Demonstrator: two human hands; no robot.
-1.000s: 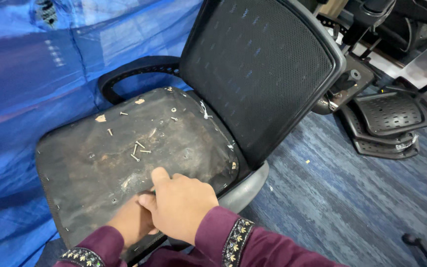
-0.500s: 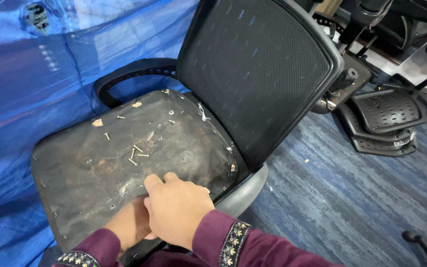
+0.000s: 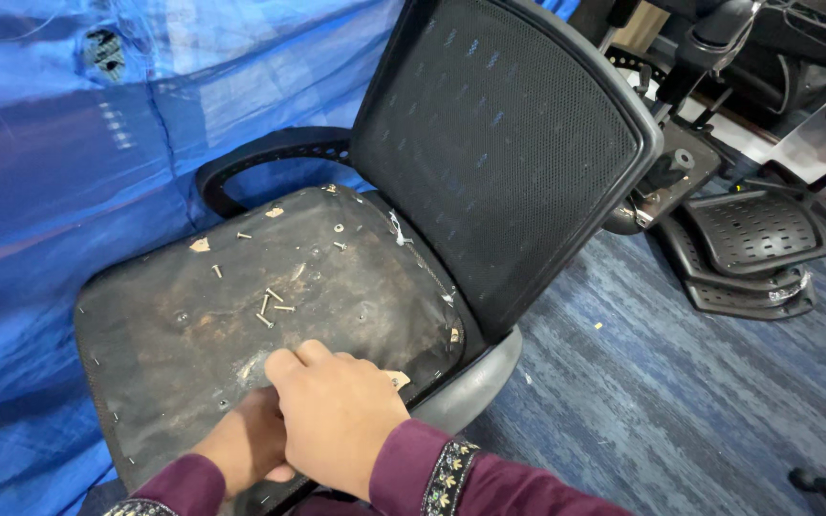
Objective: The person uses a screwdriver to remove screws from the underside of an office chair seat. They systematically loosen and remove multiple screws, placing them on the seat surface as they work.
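While both hands are pressing on the worn seat board (image 3: 241,315) near its front edge, the right hand (image 3: 336,416) is lying flat, grip open, over the left hand (image 3: 246,444), whose fingers are hidden, so its grip cannot be told. Four screws (image 3: 271,306) are lying clustered mid-board; more are sitting toward the back edge, too small to count. The mesh backrest (image 3: 504,153) is standing behind.

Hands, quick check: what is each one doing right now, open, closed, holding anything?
Left hand: on the seat base, mostly hidden under the right; grip cannot be told.
Right hand: lying palm down over the left, fingers loosely curled; nothing visibly held.
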